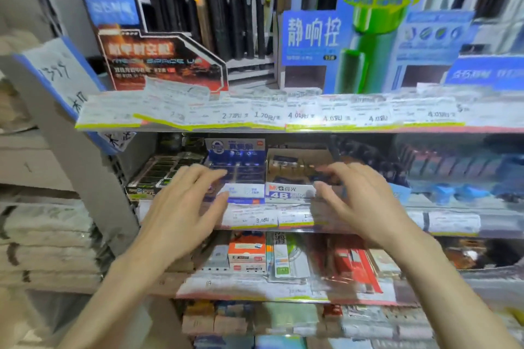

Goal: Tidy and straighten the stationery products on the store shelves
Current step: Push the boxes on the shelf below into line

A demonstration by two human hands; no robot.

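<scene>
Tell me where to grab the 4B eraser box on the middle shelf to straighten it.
Probably grip the 4B eraser box by its two short side walls near the front, coming straight in from the aisle. Its open top holds loose stock, and the blue box sits tight against its left, so slide fingers in carefully.

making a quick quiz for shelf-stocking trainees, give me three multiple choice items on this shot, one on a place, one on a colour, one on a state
1. Where does the box marked 4B stand?
A. top shelf
B. middle shelf, between the hands
C. floor

2. What colour is the big pen pictured on the upper display card?
A. green
B. red
C. white

3. How are the left hand and right hand?
A. both gripping pens
B. fingers spread, holding nothing
C. fists closed

Answers: 1 B, the box sits at the middle shelf's front edge between both hands. 2 A, the pen graphic is bright green. 3 B, both hands reach toward the boxes with straight fingers and nothing in them.
</scene>
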